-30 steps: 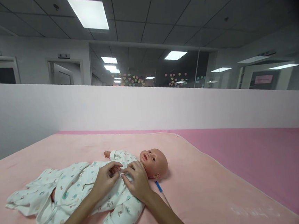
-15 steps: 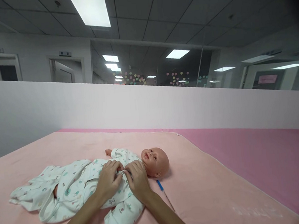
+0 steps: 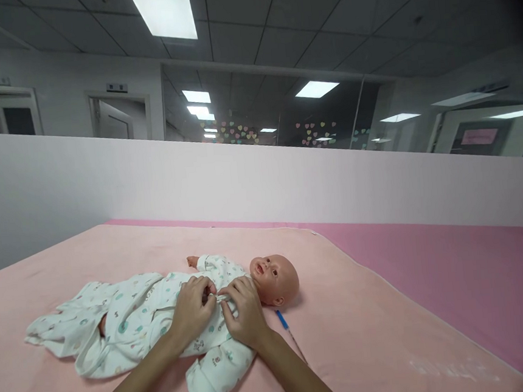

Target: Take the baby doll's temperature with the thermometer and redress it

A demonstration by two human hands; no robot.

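Note:
A baby doll (image 3: 278, 280) lies on its back with its bald head to the right. It wears a white printed baby romper (image 3: 139, 319), loose and rumpled toward the leg end. Both hands meet at the chest. My left hand (image 3: 195, 305) is closed, thumb against curled fingers, at the front edge of the romper. Close beside it, my right hand (image 3: 244, 310) pinches a bit of the same cloth near the doll's neck. The fingers partly hide the fabric held between them.
Under the doll spreads a peach blanket (image 3: 369, 333) over a pink surface (image 3: 432, 260). A thin stick with a blue end (image 3: 282, 320) lies just below the doll's head. A low white partition wall (image 3: 242, 179) with glass above runs behind.
My fingertips have shifted slightly at the romper's chest, and the thin white strip between them shows less. The whole view has moved a little; the doll stays in place.

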